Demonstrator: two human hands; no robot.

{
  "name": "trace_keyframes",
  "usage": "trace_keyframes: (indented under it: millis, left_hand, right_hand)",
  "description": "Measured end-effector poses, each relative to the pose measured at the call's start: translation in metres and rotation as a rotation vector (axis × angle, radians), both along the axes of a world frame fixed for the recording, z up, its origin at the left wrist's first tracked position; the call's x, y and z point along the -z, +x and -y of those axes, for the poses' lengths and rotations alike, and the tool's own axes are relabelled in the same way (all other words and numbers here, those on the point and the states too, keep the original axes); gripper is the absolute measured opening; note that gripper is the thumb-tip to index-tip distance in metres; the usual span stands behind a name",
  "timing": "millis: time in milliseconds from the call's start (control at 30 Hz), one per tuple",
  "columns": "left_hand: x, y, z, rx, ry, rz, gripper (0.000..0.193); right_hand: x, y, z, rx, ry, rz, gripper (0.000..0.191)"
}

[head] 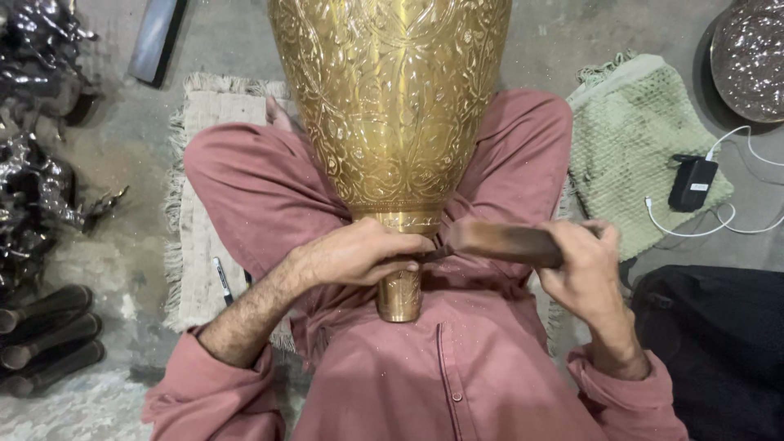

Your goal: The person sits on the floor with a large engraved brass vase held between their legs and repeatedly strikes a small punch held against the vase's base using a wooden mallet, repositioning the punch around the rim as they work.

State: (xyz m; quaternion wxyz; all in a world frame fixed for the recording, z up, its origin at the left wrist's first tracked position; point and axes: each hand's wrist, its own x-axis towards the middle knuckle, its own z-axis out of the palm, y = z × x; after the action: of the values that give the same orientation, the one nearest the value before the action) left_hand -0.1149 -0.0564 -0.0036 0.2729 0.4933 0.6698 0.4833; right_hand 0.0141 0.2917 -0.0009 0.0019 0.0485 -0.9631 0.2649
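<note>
A large engraved brass vase (392, 106) lies across my lap, its narrow neck (400, 290) pointing toward me. My left hand (359, 251) rests on the neck and pinches a thin dark chisel (431, 254) against the brass. My right hand (590, 273) grips a worn wooden mallet (502, 241), whose end is at the chisel's tip. I sit cross-legged in dusty pink clothes (269, 188).
A fringed beige mat (196, 220) lies under me with a pen (222, 280) on it. A green woven cushion (637, 139) with a black charger (692, 184) and white cable sits to the right. Dark metal pieces (37, 188) and tubes (49, 335) line the left; a dark bag (719, 343) is at right.
</note>
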Motion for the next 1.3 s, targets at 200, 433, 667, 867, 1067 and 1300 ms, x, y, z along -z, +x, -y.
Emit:
trace_keyframes:
  millis: [200, 433, 667, 867, 1067, 1300]
  left_hand:
    - [0.001, 0.000, 0.001, 0.007, 0.014, -0.008, 0.030]
    - [-0.001, -0.002, 0.000, -0.006, 0.060, -0.003, 0.030]
    - [0.002, 0.004, 0.000, -0.051, -0.016, 0.016, 0.030]
    - [0.000, 0.004, -0.002, -0.045, -0.056, 0.035, 0.029]
    - [-0.003, 0.002, -0.003, -0.044, -0.029, 0.022, 0.030]
    - [-0.004, 0.001, -0.004, -0.036, -0.034, 0.045, 0.032]
  right_hand:
    - [-0.009, 0.003, 0.003, -0.066, 0.045, -0.032, 0.053]
    - [-0.009, 0.001, 0.000, -0.049, 0.086, 0.059, 0.053]
    - [-0.001, 0.004, 0.000, -0.082, 0.185, 0.002, 0.052]
    - [-0.013, -0.003, 0.003, -0.088, 0.161, -0.028, 0.049]
    - [-0.013, 0.000, 0.000, -0.065, 0.201, -0.020, 0.049]
    - [-0.005, 0.002, -0.007, -0.054, 0.066, 0.026, 0.052]
